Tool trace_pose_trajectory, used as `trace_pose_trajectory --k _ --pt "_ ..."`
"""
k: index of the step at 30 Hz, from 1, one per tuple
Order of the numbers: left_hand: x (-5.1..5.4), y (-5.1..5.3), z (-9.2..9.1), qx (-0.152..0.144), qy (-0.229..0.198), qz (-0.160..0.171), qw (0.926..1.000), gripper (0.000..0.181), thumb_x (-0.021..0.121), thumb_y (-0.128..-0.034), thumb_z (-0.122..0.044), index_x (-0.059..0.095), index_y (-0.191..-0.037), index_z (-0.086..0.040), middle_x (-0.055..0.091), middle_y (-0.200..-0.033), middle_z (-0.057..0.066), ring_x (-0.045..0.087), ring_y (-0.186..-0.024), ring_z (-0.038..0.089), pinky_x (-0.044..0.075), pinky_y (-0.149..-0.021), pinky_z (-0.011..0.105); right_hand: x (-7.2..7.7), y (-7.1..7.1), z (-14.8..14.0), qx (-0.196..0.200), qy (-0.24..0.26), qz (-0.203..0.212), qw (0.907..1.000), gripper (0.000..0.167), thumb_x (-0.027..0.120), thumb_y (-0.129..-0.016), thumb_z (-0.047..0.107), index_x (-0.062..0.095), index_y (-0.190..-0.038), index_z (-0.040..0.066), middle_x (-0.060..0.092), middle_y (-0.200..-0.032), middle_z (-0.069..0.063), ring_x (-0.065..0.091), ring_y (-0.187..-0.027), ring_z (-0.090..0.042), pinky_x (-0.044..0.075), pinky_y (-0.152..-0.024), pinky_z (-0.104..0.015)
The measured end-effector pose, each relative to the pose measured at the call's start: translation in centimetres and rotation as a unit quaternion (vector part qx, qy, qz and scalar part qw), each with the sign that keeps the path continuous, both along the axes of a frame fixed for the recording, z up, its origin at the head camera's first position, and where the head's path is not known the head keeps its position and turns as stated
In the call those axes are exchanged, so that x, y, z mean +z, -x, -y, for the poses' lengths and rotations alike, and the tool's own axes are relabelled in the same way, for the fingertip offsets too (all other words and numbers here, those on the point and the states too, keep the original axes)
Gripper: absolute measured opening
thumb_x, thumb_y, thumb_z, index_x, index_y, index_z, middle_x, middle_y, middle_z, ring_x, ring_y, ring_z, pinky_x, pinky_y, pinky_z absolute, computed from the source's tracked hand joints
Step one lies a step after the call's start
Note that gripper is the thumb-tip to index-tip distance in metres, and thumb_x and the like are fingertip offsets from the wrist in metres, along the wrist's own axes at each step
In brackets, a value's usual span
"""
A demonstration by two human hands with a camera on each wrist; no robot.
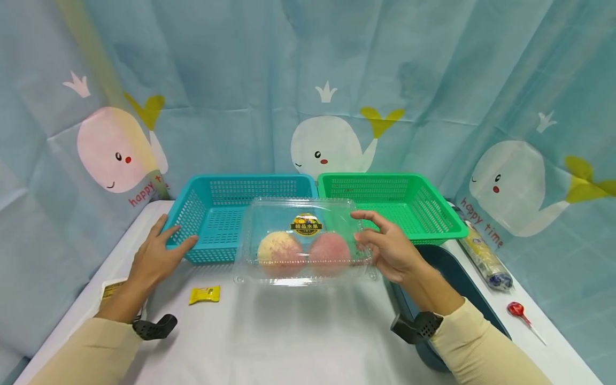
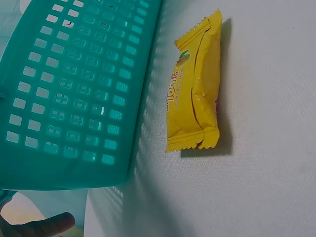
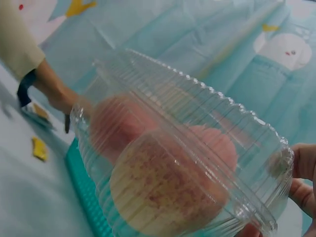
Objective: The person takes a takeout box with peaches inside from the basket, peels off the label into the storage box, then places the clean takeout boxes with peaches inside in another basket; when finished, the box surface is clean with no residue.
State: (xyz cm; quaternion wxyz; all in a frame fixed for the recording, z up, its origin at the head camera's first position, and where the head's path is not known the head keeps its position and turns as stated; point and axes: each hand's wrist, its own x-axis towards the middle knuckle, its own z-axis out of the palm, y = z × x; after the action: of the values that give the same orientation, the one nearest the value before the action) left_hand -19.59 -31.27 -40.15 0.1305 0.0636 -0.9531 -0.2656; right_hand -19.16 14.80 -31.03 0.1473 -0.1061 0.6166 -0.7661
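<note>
My right hand [image 1: 392, 251] grips the right end of a clear plastic fruit box [image 1: 274, 214], holding it tilted above the table. Through the lid, which bears a black and gold label [image 1: 306, 225], I see round peaches [image 1: 281, 254], one yellowish and one pink. In the right wrist view, fingertips [image 3: 302, 195] press on the end of the box. My left hand [image 1: 156, 254] is at the left front corner of a blue perforated basket [image 1: 202, 254], its fingers spread; whether they touch the rim is hard to tell. In the left wrist view only part of that hand shows, beside the basket.
A green basket [image 1: 433, 227] adjoins the blue one. A yellow candy packet [image 1: 204, 294] lies in front. Rightward are a dark blue tray [image 1: 462, 299], partly hidden by the right arm, a long wrapped packet [image 1: 486, 256] and a red lollipop [image 1: 516, 309]. A printed packet [image 1: 109, 291] lies behind the left forearm.
</note>
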Motion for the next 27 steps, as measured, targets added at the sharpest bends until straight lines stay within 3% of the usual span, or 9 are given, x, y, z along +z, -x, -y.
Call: trace_pose_trajectory --k 4,7,13,19,24,27 --pt "-0.1 -0.1 0.0 -0.003 -0.001 0.0 1.0 0.081 0.047 -0.0942 -0.058 0.039 -0.141 0.008 0.003 -0.158 0.019 0.019 -0.133 0.056 0.024 -0.094 0.076 -1.2 -1.5 -1.0 0.006 -0.003 -0.002 1.0 0.049 0.06 -0.089 -0.003 0.045 -0.135 0.005 0.048 -0.083 -0.009 0.048 -0.074 -0.02 0.042 -0.072 -0.029" --pt "0.0 -0.1 0.0 -0.004 -0.002 0.001 1.0 0.081 0.047 -0.0943 -0.057 0.039 -0.141 0.008 0.003 -0.158 0.02 0.019 -0.132 0.057 0.024 -0.094 0.077 -2.0 -2.4 -1.7 0.01 0.0 0.002 1.0 0.047 0.06 -0.088 -0.004 0.046 -0.132 0.005 0.043 -0.09 -0.011 0.047 -0.075 -0.021 0.04 -0.079 -0.034" --pt "-0.1 0.0 0.1 -0.001 -0.005 -0.002 1.0 0.081 0.047 -0.0943 -0.057 0.038 -0.142 0.008 0.003 -0.158 0.019 0.019 -0.132 0.057 0.023 -0.096 0.076 -3.8 -3.6 -2.3 0.012 0.012 0.01 0.9998 0.044 0.06 -0.088 -0.006 0.05 -0.129 0.007 0.043 -0.094 -0.012 0.048 -0.075 -0.02 0.043 -0.072 -0.03" --pt "-0.3 0.2 0.4 0.001 -0.007 0.003 1.0 0.081 0.047 -0.0941 -0.057 0.037 -0.142 0.008 0.001 -0.159 0.019 0.019 -0.132 0.058 0.021 -0.096 0.077 -5.4 -4.2 -2.3 0.007 0.016 0.029 0.9994 0.044 0.06 -0.087 -0.007 0.05 -0.128 0.006 0.044 -0.092 -0.01 0.048 -0.074 -0.019 0.041 -0.073 -0.028" --pt "-0.3 0.3 0.4 -0.003 -0.006 0.004 1.0 0.081 0.046 -0.0946 -0.057 0.036 -0.143 0.007 0.0 -0.159 0.019 0.017 -0.132 0.058 0.02 -0.096 0.077 -6.6 -4.3 -2.1 0.005 0.012 0.048 0.9988 0.044 0.062 -0.087 -0.006 0.051 -0.128 0.006 0.042 -0.088 -0.009 0.048 -0.073 -0.019 0.038 -0.054 -0.021" --pt "-0.2 0.2 0.4 -0.003 -0.005 0.004 1.0 0.081 0.046 -0.0945 -0.057 0.036 -0.143 0.007 0.0 -0.159 0.019 0.017 -0.133 0.057 0.021 -0.096 0.077 -7.0 -4.2 -2.0 -0.001 0.004 0.046 0.9989 0.044 0.062 -0.087 -0.005 0.052 -0.128 0.007 0.043 -0.088 -0.01 0.047 -0.072 -0.019 0.038 -0.052 -0.021"
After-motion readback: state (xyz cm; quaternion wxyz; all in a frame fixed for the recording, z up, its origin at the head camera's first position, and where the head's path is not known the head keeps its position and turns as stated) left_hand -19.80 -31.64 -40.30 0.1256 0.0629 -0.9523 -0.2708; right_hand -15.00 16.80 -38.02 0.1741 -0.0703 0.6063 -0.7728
